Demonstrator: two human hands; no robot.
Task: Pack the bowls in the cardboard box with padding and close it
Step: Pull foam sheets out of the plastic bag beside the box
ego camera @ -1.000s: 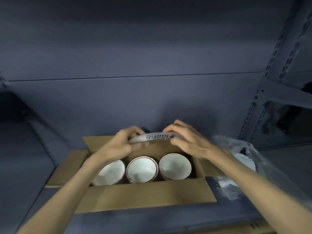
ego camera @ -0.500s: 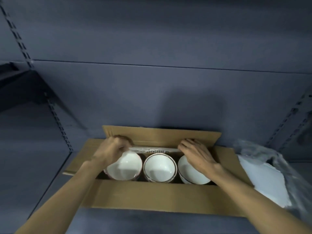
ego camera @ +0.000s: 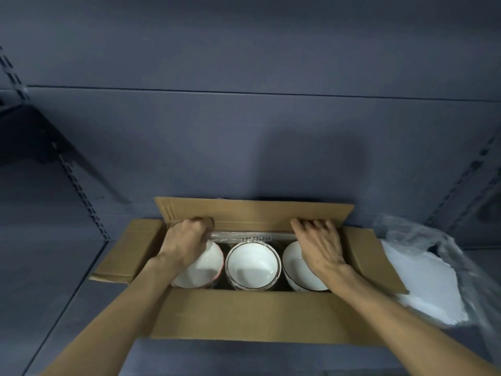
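Gripping padding (ego camera: 252, 236) (behind bowls (ego camera: 253, 264)), both hands' fingers (ego camera: 311, 226).

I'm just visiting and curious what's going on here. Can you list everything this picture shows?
box: one, brown cardboard, flaps open, on the shelf in front of the person.
bowls: three, white with dark rims, in a row inside the box.
padding: one, clear plastic strip with small print, along the box's far wall behind the bowls.
bag: one, clear crumpled plastic holding white sheets, right of the box.
shelf: dark blue-grey metal, under and behind the box, slotted uprights at both sides.
left hand: grips the left end of the padding, over the left bowl.
right hand: fingers curled on the right end of the padding, over the right bowl.
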